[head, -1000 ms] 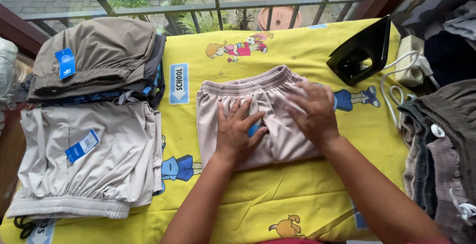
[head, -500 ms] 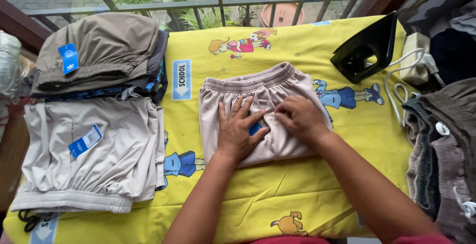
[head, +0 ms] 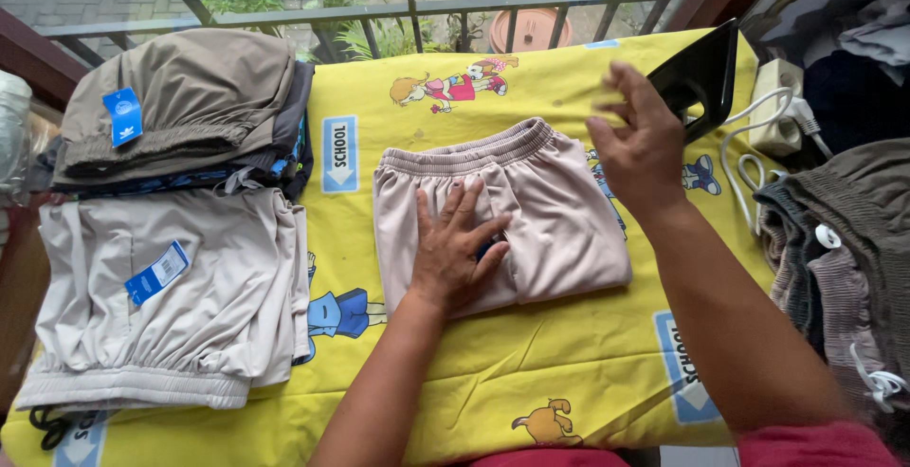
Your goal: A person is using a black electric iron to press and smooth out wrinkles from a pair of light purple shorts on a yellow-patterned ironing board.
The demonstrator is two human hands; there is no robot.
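pressing folded shorts [head: 559,211] with left hand [head: 457,251], right hand [head: 640,145] near iron [head: 701,73].

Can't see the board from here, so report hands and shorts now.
Left hand flat on pink shorts. Right hand open, lifted near black iron. Nothing between them.

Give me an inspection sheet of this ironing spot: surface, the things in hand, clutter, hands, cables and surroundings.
Surface: yellow cartoon-print cloth over the table.
Job's things: folded pinkish shorts at centre; black iron standing at the far right.
Clutter: folded beige shorts with a blue tag at left; stack of folded garments behind them; grey clothes pile at right.
Hands: left hand flat on the shorts; right hand raised, fingers spread, near the iron, not touching it.
Cables: white cord running to a socket block.
Surroundings: metal railing, plants, terracotta pot beyond.
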